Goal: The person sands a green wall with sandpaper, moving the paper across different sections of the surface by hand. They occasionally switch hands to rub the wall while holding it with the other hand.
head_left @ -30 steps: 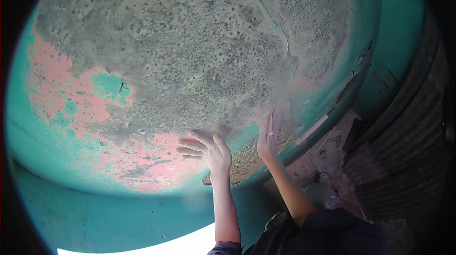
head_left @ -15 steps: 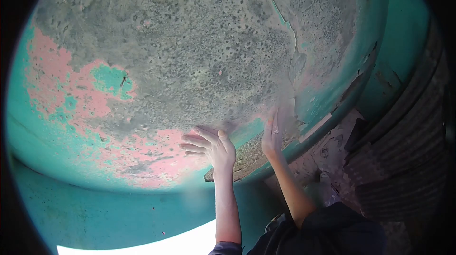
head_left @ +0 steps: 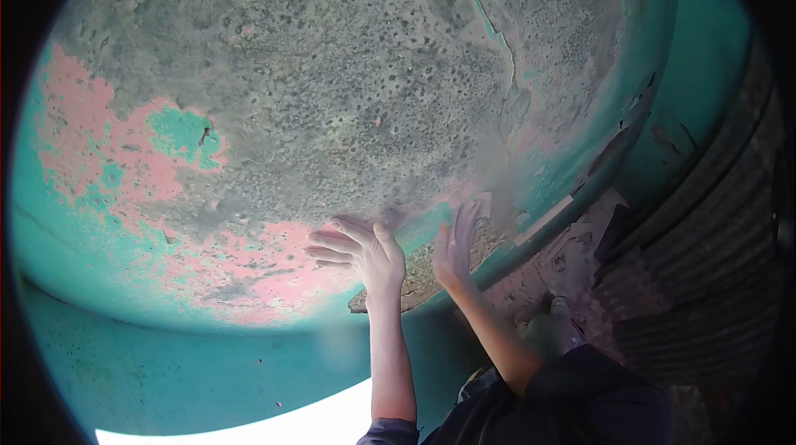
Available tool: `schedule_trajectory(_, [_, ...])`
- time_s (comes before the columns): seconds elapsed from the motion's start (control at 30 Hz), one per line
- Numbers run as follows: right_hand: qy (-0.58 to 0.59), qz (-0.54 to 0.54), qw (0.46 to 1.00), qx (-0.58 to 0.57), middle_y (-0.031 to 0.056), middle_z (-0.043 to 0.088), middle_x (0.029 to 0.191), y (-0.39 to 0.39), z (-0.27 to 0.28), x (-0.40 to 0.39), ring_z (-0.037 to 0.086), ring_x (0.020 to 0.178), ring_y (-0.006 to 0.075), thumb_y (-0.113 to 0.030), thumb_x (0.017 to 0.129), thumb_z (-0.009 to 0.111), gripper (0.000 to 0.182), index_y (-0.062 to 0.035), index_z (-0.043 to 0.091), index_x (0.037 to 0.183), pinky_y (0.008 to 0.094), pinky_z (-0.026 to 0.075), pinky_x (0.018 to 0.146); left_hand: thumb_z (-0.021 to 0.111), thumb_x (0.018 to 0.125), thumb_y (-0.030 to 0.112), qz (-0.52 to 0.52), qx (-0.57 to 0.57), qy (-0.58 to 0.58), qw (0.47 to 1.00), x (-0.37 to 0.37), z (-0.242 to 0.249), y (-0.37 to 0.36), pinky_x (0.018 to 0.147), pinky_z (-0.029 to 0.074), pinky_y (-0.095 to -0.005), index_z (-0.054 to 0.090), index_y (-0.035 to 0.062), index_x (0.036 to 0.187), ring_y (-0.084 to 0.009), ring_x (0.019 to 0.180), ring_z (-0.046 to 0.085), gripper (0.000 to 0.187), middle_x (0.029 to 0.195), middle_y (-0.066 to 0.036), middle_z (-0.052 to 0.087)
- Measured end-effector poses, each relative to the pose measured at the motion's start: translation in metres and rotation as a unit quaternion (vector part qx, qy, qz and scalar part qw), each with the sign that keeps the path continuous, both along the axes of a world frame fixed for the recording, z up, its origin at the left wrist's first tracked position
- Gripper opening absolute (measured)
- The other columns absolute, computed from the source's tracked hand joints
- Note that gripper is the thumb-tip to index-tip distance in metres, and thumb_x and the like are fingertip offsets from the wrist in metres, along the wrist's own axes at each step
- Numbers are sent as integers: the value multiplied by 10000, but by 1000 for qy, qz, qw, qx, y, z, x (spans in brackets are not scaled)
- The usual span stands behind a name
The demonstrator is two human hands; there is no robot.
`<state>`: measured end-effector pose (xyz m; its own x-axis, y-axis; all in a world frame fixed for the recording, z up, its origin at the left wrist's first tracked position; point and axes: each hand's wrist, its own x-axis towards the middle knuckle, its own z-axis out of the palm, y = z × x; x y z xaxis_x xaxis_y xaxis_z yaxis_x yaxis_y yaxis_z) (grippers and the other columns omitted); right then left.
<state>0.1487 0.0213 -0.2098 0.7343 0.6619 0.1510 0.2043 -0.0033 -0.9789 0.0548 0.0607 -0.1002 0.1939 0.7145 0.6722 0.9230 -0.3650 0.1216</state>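
Note:
My left hand point(head_left: 361, 254), coated in pale dust, rests with its fingers spread on the pink, flaking patch of a pitted grey surface point(head_left: 332, 113) edged in teal paint. Nothing shows in that hand. To its right, my dusty right hand point(head_left: 458, 246) lies against the surface near the lower rim, fingers stretched out and thumb apart. A small pale flat piece point(head_left: 482, 203) sticks out past its fingertips, mostly covered by them; its kind is not clear. Between the hands runs a bare, rough brown strip point(head_left: 421, 275) where the paint is gone.
A long crack point(head_left: 489, 22) runs down the upper right of the surface. Below the teal rim, dark corrugated sheets point(head_left: 696, 279) stand at the right. Rubble point(head_left: 572, 258) lies on the ground beside them. Bright light shows at the bottom left.
My right hand has shifted a little left and down, its thumb now further from the fingers. The left hand keeps its place on the pink patch. The whole view has shifted slightly.

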Motion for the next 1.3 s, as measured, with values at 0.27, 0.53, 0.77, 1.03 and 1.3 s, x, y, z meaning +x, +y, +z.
schedule_trajectory(0.27, [-32, 106, 994, -12, 325, -9, 1608, -20, 1, -26, -27, 1509, 449, -371, 1070, 226, 693, 112, 39, 1532, 571, 26, 1199, 170, 1045, 557, 19, -30, 9, 999, -2, 0, -2, 1077, -159, -706, -198, 65, 1546, -588, 1367, -316, 793, 1518, -344, -332])
schedule_trajectory(0.53, [-18, 45, 998, 44, 314, 12, 1612, -9, -10, -12, -11, 1512, 435, -352, 1071, 273, 684, 88, 46, 1542, 544, 48, 1208, 178, 1048, 550, 14, -26, 20, 999, -4, -1, -3, 1070, -168, -707, -202, 70, 1546, -601, 1360, -315, 789, 1508, -358, -333])
schedule_trajectory(0.77, [36, 5, 998, 57, 319, -31, 1610, 4, -5, -31, -61, 1509, 437, -324, 1087, 230, 648, 123, 59, 1525, 515, 29, 1220, 178, 1048, 545, 1, 3, 12, 1000, -3, -6, 0, 1061, -149, -728, -189, 81, 1553, -617, 1350, -315, 778, 1506, -368, -328])
schedule_trajectory(1.03, [6, 26, 998, 62, 326, -19, 1607, -9, 13, 5, -34, 1506, 451, -353, 1082, 224, 668, 109, 48, 1532, 525, 41, 1216, 181, 1042, 553, -6, 5, -4, 1000, -2, -8, 3, 1029, -141, -765, -167, 88, 1561, -652, 1336, -291, 779, 1503, -383, -315])
schedule_trajectory(1.3, [-76, 13, 995, 59, 348, -6, 1597, -3, 34, 30, -14, 1500, 473, -356, 1080, 252, 683, 123, 55, 1524, 545, 69, 1206, 211, 1042, 540, -10, -15, -21, 1000, 2, -2, -1, 1018, -139, -780, -152, 108, 1570, -670, 1334, -273, 773, 1509, -395, -290])
